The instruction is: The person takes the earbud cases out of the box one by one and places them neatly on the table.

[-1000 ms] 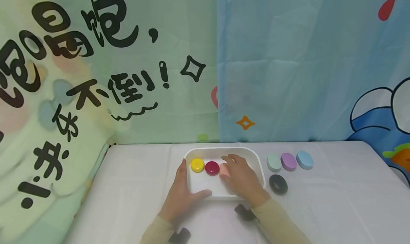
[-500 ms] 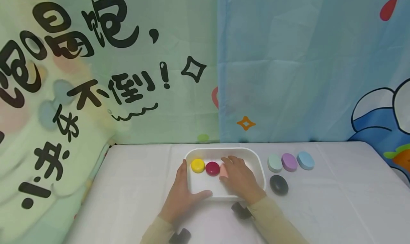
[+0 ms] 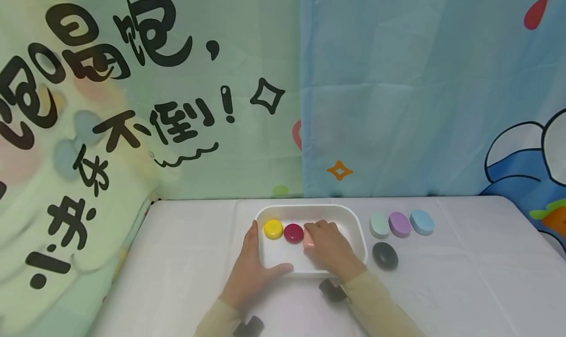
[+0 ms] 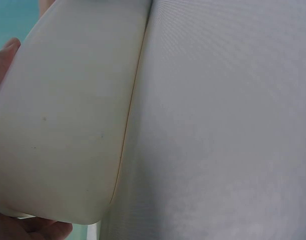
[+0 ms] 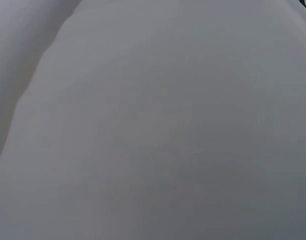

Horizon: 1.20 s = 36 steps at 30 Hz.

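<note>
A white rectangular tray lies on the table, and my left hand holds its near left corner, fingers along the left side and thumb at the front wall. The left wrist view shows the tray's pale outer wall close up with fingertips around it. Inside the tray, a yellow disc and a dark red disc sit side by side. To their right, my right hand pinches a pink disc, whose right part is hidden by the fingers.
Right of the tray are a mint disc, a purple disc and a light blue disc. A black disc lies nearer. A white cloth covers the table; printed curtains hang behind. The right wrist view shows only pale cloth.
The right hand's fingers have drawn in more tightly at the pink disc, and its wrist has shifted slightly left. The left hand, tray and other discs stay put.
</note>
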{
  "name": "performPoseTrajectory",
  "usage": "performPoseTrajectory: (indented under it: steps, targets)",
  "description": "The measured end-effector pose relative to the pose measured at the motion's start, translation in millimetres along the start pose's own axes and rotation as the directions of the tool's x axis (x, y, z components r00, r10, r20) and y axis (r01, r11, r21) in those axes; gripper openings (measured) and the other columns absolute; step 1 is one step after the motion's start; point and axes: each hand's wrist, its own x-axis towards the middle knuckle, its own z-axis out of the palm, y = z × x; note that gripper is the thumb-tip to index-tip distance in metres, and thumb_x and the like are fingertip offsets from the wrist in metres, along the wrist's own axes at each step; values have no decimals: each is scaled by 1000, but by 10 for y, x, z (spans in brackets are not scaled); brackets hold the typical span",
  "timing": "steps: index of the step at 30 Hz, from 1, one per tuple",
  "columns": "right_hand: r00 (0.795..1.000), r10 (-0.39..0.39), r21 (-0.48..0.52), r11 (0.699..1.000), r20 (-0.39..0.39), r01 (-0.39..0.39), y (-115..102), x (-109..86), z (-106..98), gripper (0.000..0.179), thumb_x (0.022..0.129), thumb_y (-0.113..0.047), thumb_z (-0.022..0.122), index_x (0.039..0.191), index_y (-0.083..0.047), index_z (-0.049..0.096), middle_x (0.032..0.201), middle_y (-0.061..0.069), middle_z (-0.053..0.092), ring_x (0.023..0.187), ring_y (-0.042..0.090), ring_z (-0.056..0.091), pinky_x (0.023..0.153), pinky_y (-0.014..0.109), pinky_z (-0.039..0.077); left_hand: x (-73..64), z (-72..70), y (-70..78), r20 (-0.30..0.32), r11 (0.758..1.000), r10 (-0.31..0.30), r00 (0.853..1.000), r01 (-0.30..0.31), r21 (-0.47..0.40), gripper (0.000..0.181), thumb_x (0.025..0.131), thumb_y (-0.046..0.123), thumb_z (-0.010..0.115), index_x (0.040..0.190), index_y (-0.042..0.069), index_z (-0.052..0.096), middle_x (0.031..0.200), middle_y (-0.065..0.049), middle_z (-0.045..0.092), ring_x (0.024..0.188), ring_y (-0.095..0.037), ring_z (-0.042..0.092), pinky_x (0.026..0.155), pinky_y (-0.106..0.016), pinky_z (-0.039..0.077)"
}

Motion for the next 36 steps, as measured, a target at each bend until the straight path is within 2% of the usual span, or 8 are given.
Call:
performPoseTrajectory:
  steps: [10, 16, 21, 30, 36]
  targets:
    - [1000, 12, 48, 999, -21, -11, 3, -23, -15, 38, 88, -10, 68, 125, 0, 66, 115, 17, 66, 103, 37, 58, 99, 49, 49, 3, 21, -11, 4, 1000, -15, 1000, 15, -4, 122, 74, 59, 82, 163, 13, 11, 165, -5, 22, 148, -27, 29, 117, -49, 32]
    - [998, 25, 90, 996, -49, -20, -10, -38, -65, 34, 93, -10, 64, 125, 0, 66, 116, 18, 67, 106, 38, 58, 100, 49, 49, -6, 19, -7, -8, 1000, 5, 1000, -4, 12, 121, 75, 59, 81, 162, 10, 13, 164, -9, 24, 148, -30, 30, 116, -51, 32]
    - [998, 39, 89, 995, -58, -33, -10, -62, -103, 36, 94, -10, 67, 129, -1, 65, 120, 18, 65, 111, 38, 57, 101, 49, 49, -8, 6, 6, -4, 1000, 0, 1000, 1, 14, 121, 76, 59, 81, 162, 11, 12, 164, -8, 24, 148, -29, 30, 117, -50, 32]
    - [988, -1, 69, 998, -154, 12, 60, -136, -140, 34, 94, -7, 64, 128, -1, 65, 122, 21, 63, 112, 40, 57, 101, 51, 49, -1, 9, 4, -3, 1000, -7, 1000, 7, 9, 122, 75, 58, 82, 163, 13, 11, 165, -5, 23, 148, -26, 30, 117, -47, 32]
    - [972, -38, 96, 993, -234, 62, 111, -215, -185, 33, 94, -6, 62, 126, -1, 67, 121, 22, 63, 111, 42, 57, 102, 53, 48, -1, 18, -4, -9, 1000, 5, 1000, -5, 6, 120, 76, 57, 82, 162, 11, 11, 164, -7, 25, 147, -28, 31, 117, -49, 33]
